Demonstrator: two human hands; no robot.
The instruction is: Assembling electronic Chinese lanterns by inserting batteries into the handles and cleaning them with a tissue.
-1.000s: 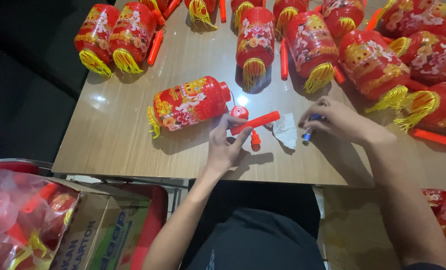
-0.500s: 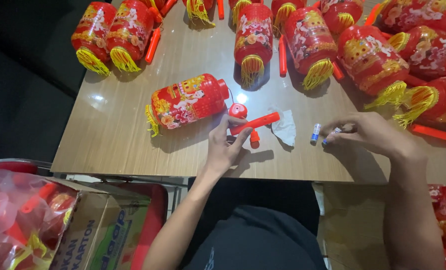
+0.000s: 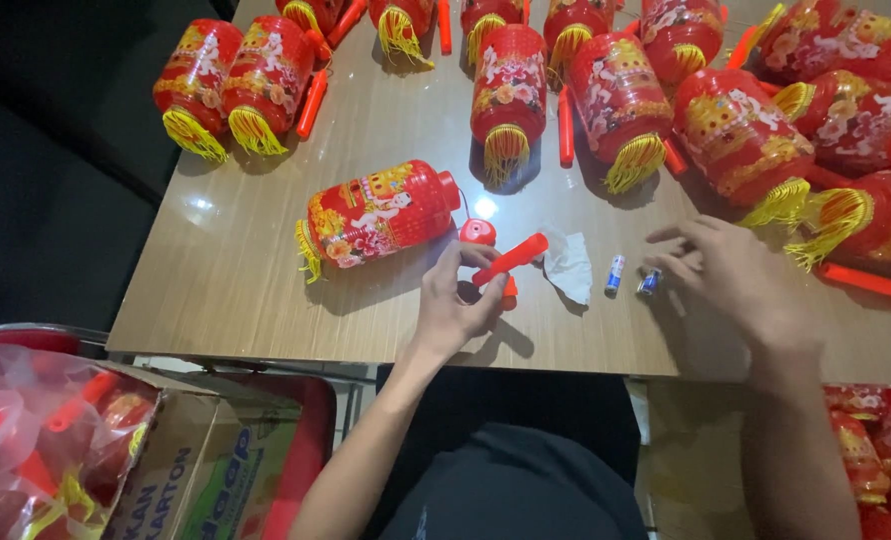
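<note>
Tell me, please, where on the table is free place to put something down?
Bare wood lies left of the lying lantern, toward the table edge, and between it and the upper lanterns. Near the left hand and right hand, handle, tissue and batteries crowd it.

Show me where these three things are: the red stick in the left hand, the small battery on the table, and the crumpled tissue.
Red stick [image 3: 511, 258], head view, middle of its shaft.
Battery [image 3: 615, 274], head view, middle of its body.
Tissue [image 3: 569, 264], head view, centre of the crumpled white paper.
</note>
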